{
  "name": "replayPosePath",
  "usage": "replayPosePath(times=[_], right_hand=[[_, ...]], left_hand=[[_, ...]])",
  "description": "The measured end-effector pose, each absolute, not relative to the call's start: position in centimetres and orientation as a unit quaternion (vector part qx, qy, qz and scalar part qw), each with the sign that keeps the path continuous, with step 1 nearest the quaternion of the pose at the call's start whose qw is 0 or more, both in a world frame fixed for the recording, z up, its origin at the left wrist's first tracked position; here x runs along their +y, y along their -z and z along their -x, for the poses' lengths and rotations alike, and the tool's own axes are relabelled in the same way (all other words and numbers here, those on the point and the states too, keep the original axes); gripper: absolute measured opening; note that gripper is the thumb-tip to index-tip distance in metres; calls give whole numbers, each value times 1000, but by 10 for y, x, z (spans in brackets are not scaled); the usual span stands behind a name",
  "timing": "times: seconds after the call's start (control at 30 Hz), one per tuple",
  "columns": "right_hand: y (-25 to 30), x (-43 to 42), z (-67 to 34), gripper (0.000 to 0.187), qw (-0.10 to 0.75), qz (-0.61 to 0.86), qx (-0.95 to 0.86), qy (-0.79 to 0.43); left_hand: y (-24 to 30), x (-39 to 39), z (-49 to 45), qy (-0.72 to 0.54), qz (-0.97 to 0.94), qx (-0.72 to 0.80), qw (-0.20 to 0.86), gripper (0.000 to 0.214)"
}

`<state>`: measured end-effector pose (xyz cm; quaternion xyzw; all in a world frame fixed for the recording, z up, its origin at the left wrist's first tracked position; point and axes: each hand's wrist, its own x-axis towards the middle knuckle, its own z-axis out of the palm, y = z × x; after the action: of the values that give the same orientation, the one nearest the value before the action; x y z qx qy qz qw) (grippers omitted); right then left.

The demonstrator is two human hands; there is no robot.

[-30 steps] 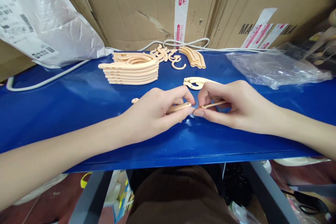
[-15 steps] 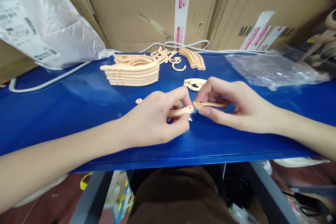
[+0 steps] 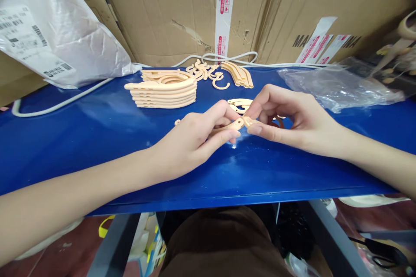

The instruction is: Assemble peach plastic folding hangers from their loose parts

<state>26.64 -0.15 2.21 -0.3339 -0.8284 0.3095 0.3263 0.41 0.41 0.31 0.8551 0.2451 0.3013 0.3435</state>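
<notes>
My left hand [image 3: 198, 138] is closed around a cream plastic hanger arm [image 3: 239, 124], whose rounded end with a small hole points right. The far end [image 3: 177, 122] of a cream piece shows beyond this hand; I cannot tell if it is the same part. My right hand [image 3: 292, 121] pinches a small cream part, apparently a hanger hook [image 3: 248, 121], between thumb and fingertips. A thin curved bit of it shows behind the fingers. The two parts meet end to end, or nearly so, above the blue table. Fingers hide the rest.
Stacked cream hanger frames [image 3: 162, 93] stand at back left. Loose hooks [image 3: 199, 70] and curved hanger arms [image 3: 238, 74] lie beside them. Another hanger piece [image 3: 239, 104] lies behind my hands. Clear plastic bag [image 3: 338, 86] at right, white parcel [image 3: 65, 30] at left, cardboard boxes [image 3: 162, 8] and white cable [image 3: 61, 103] behind.
Both hands have moved slightly away from me and closer together. The right-hand part has turned, and its end now sits against or right beside the hanger arm's end.
</notes>
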Motion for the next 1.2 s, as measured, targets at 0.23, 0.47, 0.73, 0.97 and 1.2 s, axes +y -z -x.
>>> replayPosePath(times=[0.23, 0.47, 0.73, 0.97, 1.2], right_hand=[[-15, 8, -263, 35, 323, 307, -770, -457], [-14, 9, -263, 31, 343, 300, -742, -492], [-13, 7, -260, 30, 370, 299, -731, -489], [-8, 5, -259, 35, 362, 312, -710, -517], [-6, 8, -259, 40, 343, 329, -638, -606]], left_hand=[[4, 7, -5, -332, -844, 235, 349, 6], [3, 7, -5, -342, -836, 231, 361, 10], [3, 5, -6, -359, -808, 253, 393, 19], [3, -1, -6, -357, -789, 268, 422, 14], [3, -2, -9, -364, -761, 260, 470, 10]])
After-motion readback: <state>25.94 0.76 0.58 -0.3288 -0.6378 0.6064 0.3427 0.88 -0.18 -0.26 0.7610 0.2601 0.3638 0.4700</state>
